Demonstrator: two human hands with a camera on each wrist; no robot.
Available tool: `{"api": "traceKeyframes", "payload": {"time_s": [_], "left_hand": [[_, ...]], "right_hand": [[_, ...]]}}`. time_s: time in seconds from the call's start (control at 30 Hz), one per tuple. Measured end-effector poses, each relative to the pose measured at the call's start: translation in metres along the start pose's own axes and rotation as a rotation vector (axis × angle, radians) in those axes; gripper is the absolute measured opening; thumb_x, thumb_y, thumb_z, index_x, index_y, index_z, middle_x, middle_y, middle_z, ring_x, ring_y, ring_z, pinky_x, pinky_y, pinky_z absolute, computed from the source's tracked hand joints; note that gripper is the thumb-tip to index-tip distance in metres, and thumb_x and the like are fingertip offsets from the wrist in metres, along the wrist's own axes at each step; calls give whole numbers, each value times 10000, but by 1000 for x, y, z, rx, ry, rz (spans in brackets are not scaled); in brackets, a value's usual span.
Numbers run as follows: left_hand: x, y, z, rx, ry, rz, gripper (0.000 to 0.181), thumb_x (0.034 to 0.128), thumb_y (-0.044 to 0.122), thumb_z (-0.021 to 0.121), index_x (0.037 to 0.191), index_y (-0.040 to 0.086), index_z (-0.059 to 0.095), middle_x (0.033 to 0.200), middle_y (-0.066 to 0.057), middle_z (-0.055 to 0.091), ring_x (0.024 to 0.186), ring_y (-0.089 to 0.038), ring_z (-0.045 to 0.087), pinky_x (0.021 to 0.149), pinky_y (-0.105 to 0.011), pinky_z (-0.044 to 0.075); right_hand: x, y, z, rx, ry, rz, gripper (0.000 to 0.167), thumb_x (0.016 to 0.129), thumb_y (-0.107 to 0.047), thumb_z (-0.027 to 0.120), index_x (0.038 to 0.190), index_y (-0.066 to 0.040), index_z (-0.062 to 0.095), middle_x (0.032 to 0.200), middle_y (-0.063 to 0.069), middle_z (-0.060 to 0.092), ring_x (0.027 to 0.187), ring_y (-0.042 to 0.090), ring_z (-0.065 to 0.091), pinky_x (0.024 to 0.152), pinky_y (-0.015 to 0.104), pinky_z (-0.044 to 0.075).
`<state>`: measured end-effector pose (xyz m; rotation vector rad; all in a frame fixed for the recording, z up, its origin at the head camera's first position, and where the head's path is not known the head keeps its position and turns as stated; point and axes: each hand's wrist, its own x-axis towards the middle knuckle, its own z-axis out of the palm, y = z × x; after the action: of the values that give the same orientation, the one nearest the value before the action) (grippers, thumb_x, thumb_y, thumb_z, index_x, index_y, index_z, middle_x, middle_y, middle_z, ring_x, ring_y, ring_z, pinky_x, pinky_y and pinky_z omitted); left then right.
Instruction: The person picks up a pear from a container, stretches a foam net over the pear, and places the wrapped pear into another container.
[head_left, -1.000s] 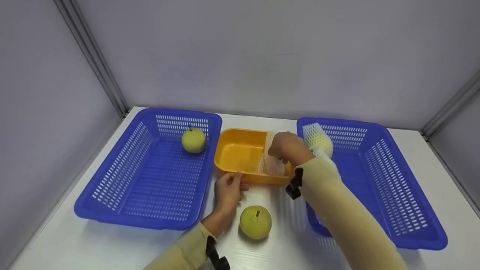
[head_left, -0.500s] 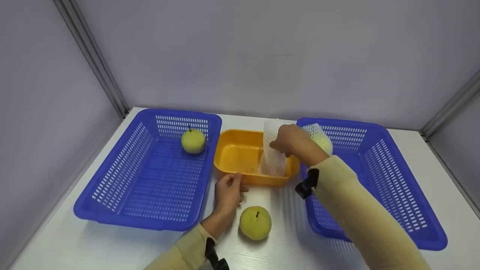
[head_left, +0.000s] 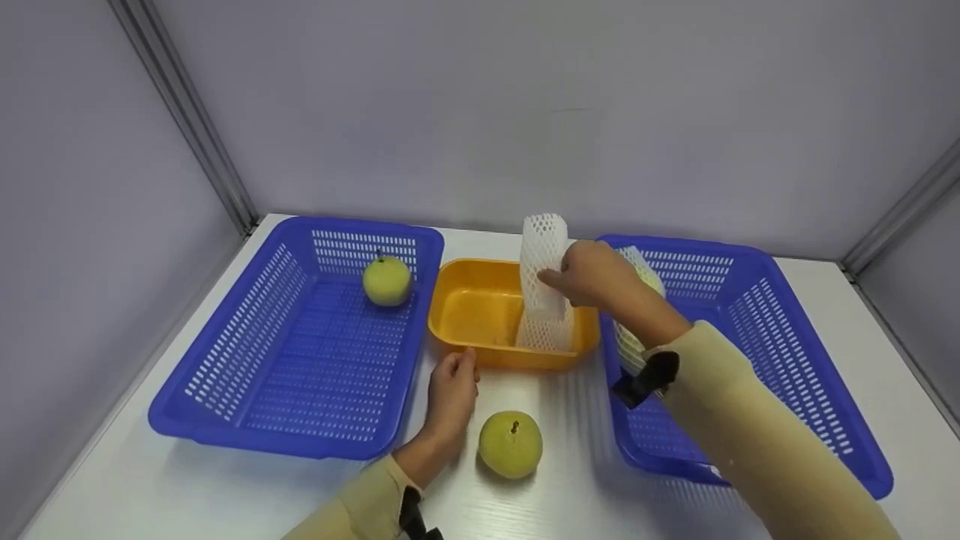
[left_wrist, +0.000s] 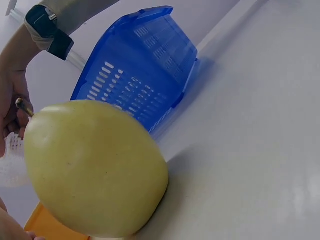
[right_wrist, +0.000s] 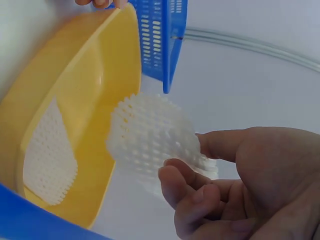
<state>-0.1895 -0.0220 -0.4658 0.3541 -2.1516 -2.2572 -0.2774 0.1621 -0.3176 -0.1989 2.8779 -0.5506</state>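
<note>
While my right hand (head_left: 600,274) is pinching the white foam net (head_left: 541,251) over the orange tub (head_left: 517,360), probably stopping it flopping, my left hand (head_left: 452,390) is sitting curled by the tub's near rim, can't tell if gripping.

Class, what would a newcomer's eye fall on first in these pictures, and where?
Probably the white net that the right hand pinches at the orange tub, mid-scene. Then the left blue basket and the right blue basket flanking that tub, and the yellow-green pear on the table in front.
</note>
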Motion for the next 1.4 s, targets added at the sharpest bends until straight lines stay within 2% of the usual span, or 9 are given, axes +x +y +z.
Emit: {"api": "traceKeyframes", "payload": {"time_s": [0.17,0.4,0.57,0.7,0.8,0.97,1.17,1.27,1.4], "left_hand": [[-26,13,-6,51,-78,79,242,1084,191,461,914,41,547,794,-17,513,688,-135,463,636,-253,408],[-52,45,-24,74,-229,84,251,1101,238,428,1051,36,569,906,-50,573,726,-146,545,593,-228,425],[-50,67,-35,27,-260,3,355,1104,275,350,1141,1,572,980,-94,604,747,-154,583,534,-210,431],[-46,83,-38,12,-325,-80,515,1113,357,280,1288,-47,548,1130,-162,640,863,-190,632,613,-247,498],[-46,90,-39,-4,-387,-110,565,1120,397,248,1315,-49,533,1206,-177,640,960,-214,646,692,-277,525],[-45,92,-38,-15,-436,-83,538,1127,370,239,1272,-43,551,1145,-137,638,994,-203,633,760,-290,532],[-44,92,-37,-94,-436,8,353,1123,255,374,1179,-31,573,1066,-97,635,976,-189,615,801,-296,520],[-45,92,-36,-141,-420,30,239,1112,184,418,1095,-16,547,1036,-93,620,954,-189,614,815,-298,517],[-46,93,-34,-178,-417,39,191,1111,147,413,1085,-17,508,1010,-99,582,921,-194,602,842,-296,526]], "right_hand": [[-16,-2,2,17,81,-90,448,1009,-385,621,678,-85,584,577,-6,494,512,127,424,476,252,335],[-40,-5,9,70,180,-226,372,1011,-365,638,766,-84,644,649,29,601,546,165,501,505,284,401],[-63,-12,16,163,228,-317,294,1011,-330,654,815,-112,634,652,-1,583,542,159,496,496,288,403],[-82,-15,22,208,272,-381,206,997,-314,680,908,-129,688,674,-34,616,540,127,513,487,273,428],[-94,-16,29,198,315,-426,211,987,-318,695,870,-144,671,697,-55,646,537,91,517,484,259,448],[-106,-10,43,152,426,-529,242,972,-295,718,795,-167,614,729,-79,653,561,38,503,504,225,459],[-114,-2,56,181,523,-643,109,919,-185,778,990,-113,736,786,-52,674,591,49,532,518,220,486],[-120,1,61,248,488,-668,182,905,-150,788,1074,-115,731,860,-45,696,670,66,592,535,230,515],[-128,4,67,398,361,-674,331,874,4,738,1164,-149,695,1016,-43,701,789,115,631,534,233,543]]}}
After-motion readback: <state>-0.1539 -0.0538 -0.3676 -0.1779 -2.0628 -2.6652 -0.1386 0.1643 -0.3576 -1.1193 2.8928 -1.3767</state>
